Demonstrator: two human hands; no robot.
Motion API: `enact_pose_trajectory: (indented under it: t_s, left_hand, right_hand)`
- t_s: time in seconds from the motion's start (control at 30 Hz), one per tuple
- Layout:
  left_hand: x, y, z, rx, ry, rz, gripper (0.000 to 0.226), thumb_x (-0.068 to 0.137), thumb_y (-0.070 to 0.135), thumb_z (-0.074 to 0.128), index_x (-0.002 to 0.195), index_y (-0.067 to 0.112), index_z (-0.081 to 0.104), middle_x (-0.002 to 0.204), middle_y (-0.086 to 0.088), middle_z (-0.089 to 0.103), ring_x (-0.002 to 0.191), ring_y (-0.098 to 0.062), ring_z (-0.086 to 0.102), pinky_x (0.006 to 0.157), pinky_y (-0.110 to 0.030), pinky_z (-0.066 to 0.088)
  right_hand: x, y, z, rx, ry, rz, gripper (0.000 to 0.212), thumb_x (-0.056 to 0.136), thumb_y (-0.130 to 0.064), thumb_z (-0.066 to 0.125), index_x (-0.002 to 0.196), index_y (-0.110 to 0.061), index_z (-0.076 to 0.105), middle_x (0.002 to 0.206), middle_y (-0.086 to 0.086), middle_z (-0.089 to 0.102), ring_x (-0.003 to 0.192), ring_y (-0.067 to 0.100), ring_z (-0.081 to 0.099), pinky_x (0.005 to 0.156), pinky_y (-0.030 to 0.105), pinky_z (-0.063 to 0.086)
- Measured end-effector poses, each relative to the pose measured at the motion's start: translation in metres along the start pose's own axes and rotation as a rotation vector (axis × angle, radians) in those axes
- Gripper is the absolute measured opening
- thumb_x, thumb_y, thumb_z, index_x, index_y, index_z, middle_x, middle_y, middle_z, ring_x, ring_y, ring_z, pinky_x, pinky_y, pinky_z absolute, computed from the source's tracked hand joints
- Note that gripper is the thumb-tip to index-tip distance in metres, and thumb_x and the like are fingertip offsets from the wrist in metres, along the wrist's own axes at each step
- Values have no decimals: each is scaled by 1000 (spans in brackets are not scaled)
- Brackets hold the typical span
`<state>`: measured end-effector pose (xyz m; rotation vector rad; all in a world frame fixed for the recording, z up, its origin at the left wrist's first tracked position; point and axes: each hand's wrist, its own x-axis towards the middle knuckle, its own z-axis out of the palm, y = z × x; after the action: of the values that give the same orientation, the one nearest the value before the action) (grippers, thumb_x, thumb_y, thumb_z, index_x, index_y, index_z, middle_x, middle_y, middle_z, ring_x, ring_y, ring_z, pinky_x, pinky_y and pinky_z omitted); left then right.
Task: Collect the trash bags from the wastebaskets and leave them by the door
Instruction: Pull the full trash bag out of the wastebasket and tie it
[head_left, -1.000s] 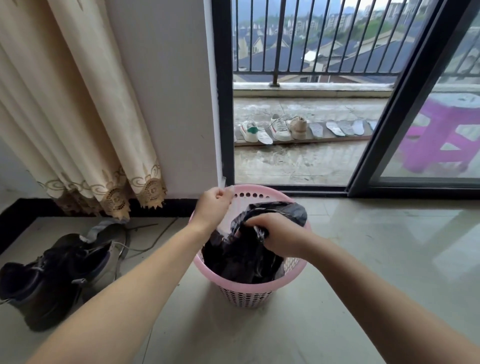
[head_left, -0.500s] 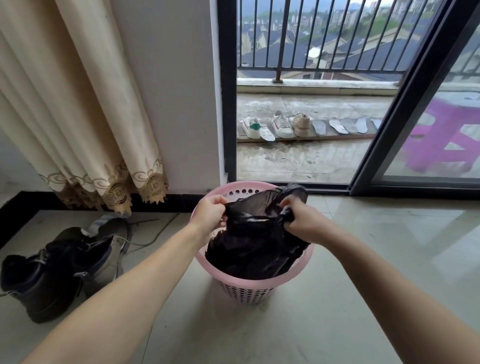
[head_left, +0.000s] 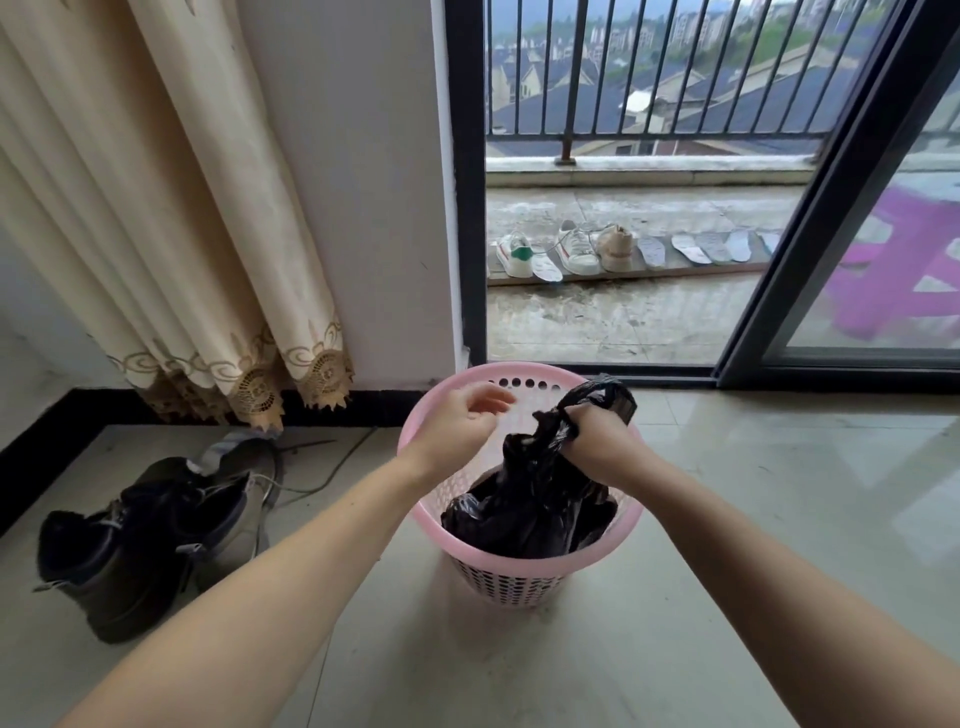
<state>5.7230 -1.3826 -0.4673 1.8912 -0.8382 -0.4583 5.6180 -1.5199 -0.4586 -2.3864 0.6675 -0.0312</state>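
Half a second back both hands pinched the bag's rim and held it stretched between them; now the left hand (head_left: 457, 426) has let go, and the whole mouth of the black trash bag (head_left: 535, 499) is bunched into the right hand (head_left: 597, 441). That looks like the end of the gathering step: the rim is off the lip and collected into one neck, so the bag seems ready to be lifted clear.

Going from big to small around the pink wastebasket (head_left: 498, 577): the sliding glass door (head_left: 831, 208) stands open just behind it, giving onto the balcony. A cream curtain (head_left: 171, 208) hangs behind and to the left of the basket, and a pair of dark boots (head_left: 140, 540) sits on the floor to the left, well apart from it. The bag itself is inside the basket, its bulk slumped against the near and right wall, its neck rising above the rim.

The right hand's fingers (head_left: 571, 415) are clamped around that neck, with a loop of plastic sticking out above the fist. The left hand hovers over the basket's far-left rim, fingers loosely apart and curled, holding nothing.

With the door so near, I judge the carry will be short once the bag is out.
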Motion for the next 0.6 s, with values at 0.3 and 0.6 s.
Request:
enact_pose_trajectory:
  t_s: [0.3, 0.6]
  left_hand:
    - [-18, -72, -11, -548, 213, -978, 46, 86, 3, 51, 131, 6, 46, 135, -17, 49, 121, -35, 48, 100, -51, 39]
    - [-5, -76, -30, -672, 710, -890, 48, 88, -9, 30, 135, -5, 40, 118, -30, 52, 111, -36, 52, 96, -41, 40]
  right_hand:
    - [13, -17, -12, 788, 189, 48, 13, 93, -10, 51, 92, -5, 64, 83, 10, 66, 80, 22, 62, 82, 47, 54]
    - [8, -33, -43, 1427, 292, -113, 30, 93, 14, 35, 100, -13, 47, 65, -6, 66, 52, 2, 62, 47, 16, 49]
